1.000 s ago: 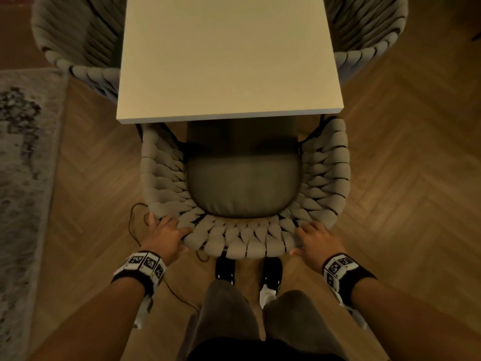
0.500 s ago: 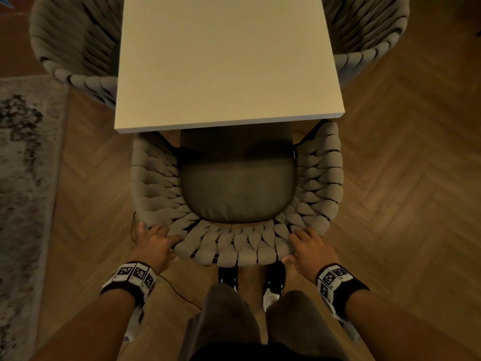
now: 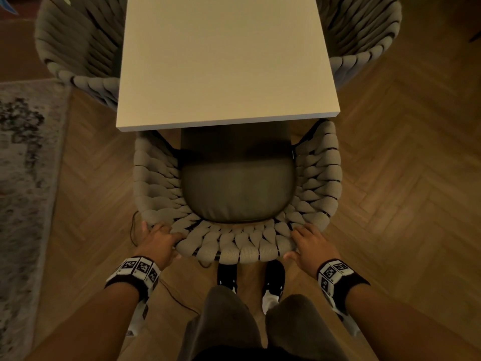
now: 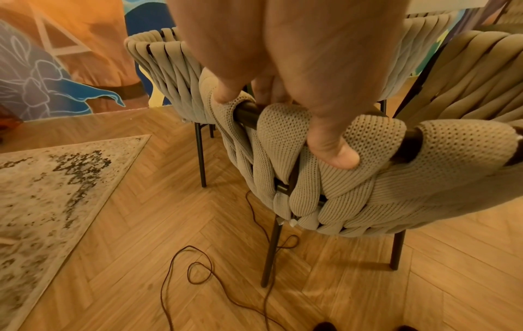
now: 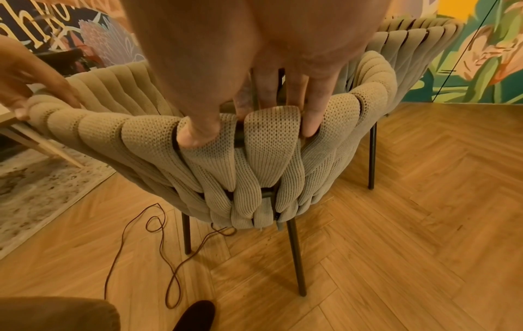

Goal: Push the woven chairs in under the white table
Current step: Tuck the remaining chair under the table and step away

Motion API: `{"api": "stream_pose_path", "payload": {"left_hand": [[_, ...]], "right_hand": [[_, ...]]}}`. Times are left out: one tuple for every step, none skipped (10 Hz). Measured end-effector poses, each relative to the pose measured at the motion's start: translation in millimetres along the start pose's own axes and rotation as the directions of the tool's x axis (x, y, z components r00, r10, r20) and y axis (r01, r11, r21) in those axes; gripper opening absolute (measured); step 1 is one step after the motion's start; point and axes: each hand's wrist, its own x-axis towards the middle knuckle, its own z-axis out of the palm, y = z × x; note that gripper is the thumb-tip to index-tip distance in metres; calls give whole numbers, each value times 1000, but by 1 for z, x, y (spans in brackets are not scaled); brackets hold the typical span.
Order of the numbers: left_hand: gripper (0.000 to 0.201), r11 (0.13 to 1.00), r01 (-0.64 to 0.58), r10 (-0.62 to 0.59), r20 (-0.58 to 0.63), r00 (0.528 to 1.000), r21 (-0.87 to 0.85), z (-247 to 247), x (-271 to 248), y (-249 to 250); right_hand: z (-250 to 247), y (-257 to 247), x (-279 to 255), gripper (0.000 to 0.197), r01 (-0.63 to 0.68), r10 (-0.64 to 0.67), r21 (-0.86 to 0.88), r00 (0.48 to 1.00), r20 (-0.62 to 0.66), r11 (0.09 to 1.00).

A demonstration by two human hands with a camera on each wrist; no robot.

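Observation:
The white table [image 3: 226, 61] fills the top middle of the head view. A beige woven chair [image 3: 317, 183] with a grey seat cushion [image 3: 236, 188] stands at its near edge, with the front of the seat under the tabletop. My left hand [image 3: 158, 239] grips the left part of the chair's back rim. In the left wrist view that hand [image 4: 280, 125] has its thumb [image 4: 334, 154] pressed on the outer weave [image 4: 396, 190] and its fingers hooked over the top. My right hand [image 3: 311, 243] holds the right part of the rim the same way [image 5: 251, 132].
Two more woven chairs stand at the table's sides, one far left [image 3: 78, 48] and one far right [image 3: 364, 35]. A patterned rug [image 3: 23, 178] lies on the left. A thin dark cable [image 4: 198, 268] loops on the herringbone floor behind the chair legs. My feet [image 3: 226, 280] are just behind the chair.
The chair has slid a little to the left and slightly further under the table. Both hands have stayed on its back rim.

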Motion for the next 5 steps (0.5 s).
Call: {"api": "stream_pose_path", "payload": {"left_hand": [[54,999,10,-11,-10,1000,-34,2,-3,3],[58,991,-25,4,-154,988,-135,7,-14,11],[59,927,-56,-81,-343,936,-370,34,-32,12],[28,831,-19,-188,-313,931,-556,63,-61,16],[24,795,125,-232,-107,967,-594,93,-94,24]], "right_hand": [[0,1,-1,61,12,-12,-12,1000,19,1000],[-2,2,-1,60,8,-9,22,999,33,1000],[-7,5,-6,45,19,-13,72,996,-88,997],[-8,2,-21,27,61,-38,83,968,-250,995],[2,8,-34,12,51,-32,195,994,-103,979]]}}
